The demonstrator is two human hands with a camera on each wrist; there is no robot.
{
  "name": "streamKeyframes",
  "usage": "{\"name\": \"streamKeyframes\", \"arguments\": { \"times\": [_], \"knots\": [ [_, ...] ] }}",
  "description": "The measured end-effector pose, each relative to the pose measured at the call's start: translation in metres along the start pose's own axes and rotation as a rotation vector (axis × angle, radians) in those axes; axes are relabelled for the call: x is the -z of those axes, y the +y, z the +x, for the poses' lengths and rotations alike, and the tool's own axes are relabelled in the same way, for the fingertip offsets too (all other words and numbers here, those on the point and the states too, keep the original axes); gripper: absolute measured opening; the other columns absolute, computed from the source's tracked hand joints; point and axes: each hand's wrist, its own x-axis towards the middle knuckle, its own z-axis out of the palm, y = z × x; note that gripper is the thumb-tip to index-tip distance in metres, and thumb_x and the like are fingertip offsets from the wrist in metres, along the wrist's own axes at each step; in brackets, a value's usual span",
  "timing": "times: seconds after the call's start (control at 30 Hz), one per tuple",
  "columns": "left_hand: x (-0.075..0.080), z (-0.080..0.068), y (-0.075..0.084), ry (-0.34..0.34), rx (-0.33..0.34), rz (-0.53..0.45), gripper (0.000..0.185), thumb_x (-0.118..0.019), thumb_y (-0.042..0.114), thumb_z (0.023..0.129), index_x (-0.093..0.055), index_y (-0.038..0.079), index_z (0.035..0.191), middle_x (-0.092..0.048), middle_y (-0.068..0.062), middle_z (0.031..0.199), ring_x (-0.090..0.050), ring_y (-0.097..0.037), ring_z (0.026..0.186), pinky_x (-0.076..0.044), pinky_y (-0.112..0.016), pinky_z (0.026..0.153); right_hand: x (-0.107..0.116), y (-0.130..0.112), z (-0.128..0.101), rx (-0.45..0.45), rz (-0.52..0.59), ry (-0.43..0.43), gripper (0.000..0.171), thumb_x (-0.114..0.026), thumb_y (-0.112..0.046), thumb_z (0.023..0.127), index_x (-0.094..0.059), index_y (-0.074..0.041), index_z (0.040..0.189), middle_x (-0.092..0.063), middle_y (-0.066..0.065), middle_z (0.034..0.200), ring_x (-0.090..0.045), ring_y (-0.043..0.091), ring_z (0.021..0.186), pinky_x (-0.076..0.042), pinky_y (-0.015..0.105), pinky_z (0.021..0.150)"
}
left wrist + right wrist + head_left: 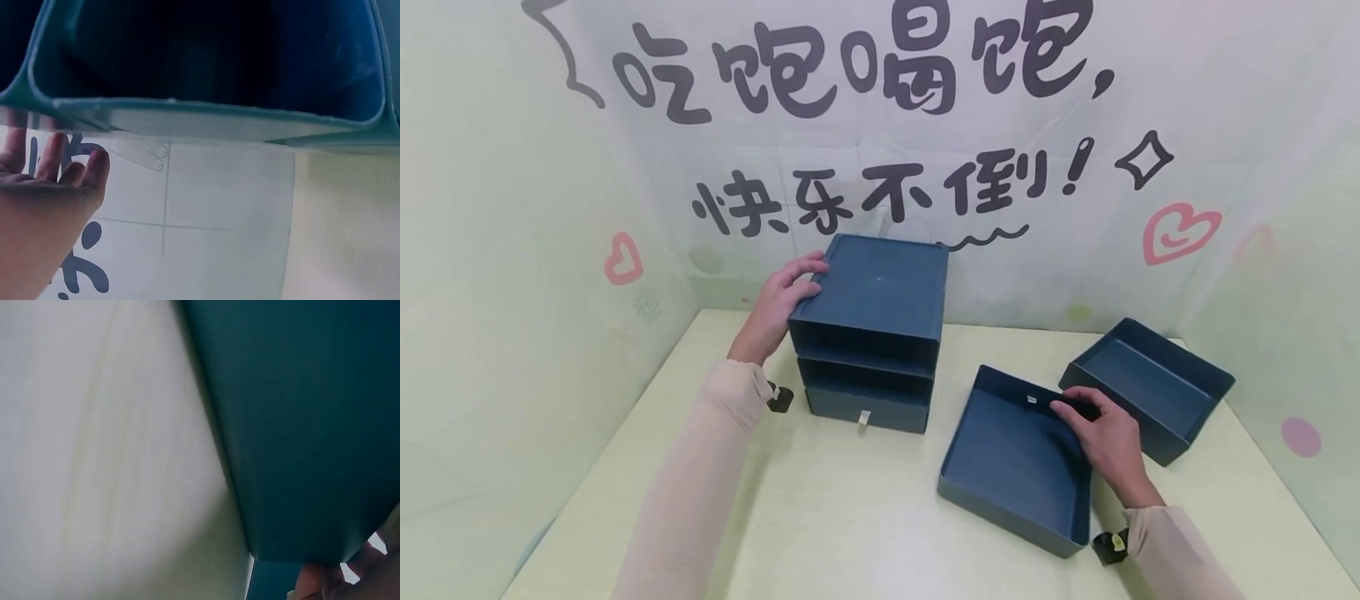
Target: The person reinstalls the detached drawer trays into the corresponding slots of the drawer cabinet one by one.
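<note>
A dark blue drawer cabinet (880, 283) stands on the table, its two upper slots without drawers and its bottom drawer (835, 406) pushed in, a small white tab on the front. My left hand (778, 304) rests its fingers on the cabinet's upper left edge; the left wrist view shows the fingers (97, 165) loosely bent beside the wall. To the right lies a loose drawer (1015, 458), a white tab on its far wall. My right hand (1105, 437) pinches that drawer's far right rim, thumb inside; the fingers behind the wall are mostly hidden.
A second loose drawer (1172, 367) lies tilted behind my right hand, near the table's right edge. The pale table (835, 508) is bordered by a printed cloth (865, 183) at the back and sides.
</note>
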Motion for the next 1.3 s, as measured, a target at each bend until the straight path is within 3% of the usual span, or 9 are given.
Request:
{"name": "streamKeyframes", "arguments": {
  "times": [0.3,0.6,0.8,0.93,1.07,1.3],
  "knots": [
    [-0.001,-0.006,0.001,0.083,-0.02,0.036,0.036,-0.054,0.01,0.098,-0.063,0.0,0.132,-0.042,0.001,0.163,-0.028,-0.017,0.156,-0.026,-0.045,0.125,-0.003,-0.004,-0.004,-0.033,-0.013,0.028,0.036,-0.076,-0.04,0.09,-0.072,-0.012,0.112,-0.076,0.014,0.11,-0.062,0.025,0.093,-0.04,0.017,0.076],
    [-0.006,-0.018,0.004,0.169,0.02,0.029,0.038,-0.052,0.01,0.097,-0.062,0.001,0.133,-0.042,0.004,0.163,-0.029,-0.015,0.155,-0.031,-0.043,0.124,-0.005,-0.012,-0.008,-0.066,-0.013,0.037,0.036,-0.076,-0.041,0.09,-0.072,-0.012,0.112,-0.076,0.015,0.109,-0.064,0.028,0.092,-0.04,0.017,0.075],
    [-0.012,-0.027,0.004,0.247,0.039,-0.043,0.038,-0.053,0.008,0.097,-0.063,0.001,0.133,-0.044,0.007,0.161,-0.03,-0.013,0.154,-0.035,-0.042,0.122,-0.008,-0.016,-0.01,-0.072,-0.016,0.032,0.038,-0.074,-0.038,0.092,-0.068,-0.008,0.115,-0.074,0.02,0.116,-0.066,0.037,0.105,-0.048,0.043,0.088],
    [-0.016,-0.033,0.006,0.3,0.046,-0.061,0.038,-0.053,0.008,0.097,-0.063,0.003,0.133,-0.043,0.009,0.161,-0.028,-0.012,0.155,-0.034,-0.042,0.123,-0.011,-0.019,-0.011,-0.077,-0.004,0.031,0.04,-0.072,-0.038,0.094,-0.066,-0.006,0.116,-0.072,0.024,0.119,-0.063,0.042,0.112,-0.046,0.055,0.095],
    [-0.021,-0.038,0.008,0.346,0.049,-0.078,0.039,-0.052,0.007,0.097,-0.063,0.003,0.134,-0.04,0.009,0.163,-0.026,-0.013,0.156,-0.032,-0.04,0.124,-0.013,-0.021,-0.014,-0.086,0.019,0.056,0.039,-0.073,-0.035,0.093,-0.066,-0.005,0.116,-0.072,0.024,0.119,-0.063,0.042,0.111,-0.045,0.053,0.095],
    [-0.029,-0.045,0.008,0.424,0.013,-0.134,0.04,-0.051,0.0,0.092,-0.064,0.0,0.131,-0.036,0.005,0.165,-0.032,-0.016,0.154,-0.031,-0.035,0.124,-0.018,-0.024,-0.02,-0.107,0.037,0.115,0.036,-0.074,-0.035,0.093,-0.068,-0.006,0.113,-0.073,0.025,0.112,-0.066,0.039,0.097,-0.044,0.039,0.078]
  ]
}}
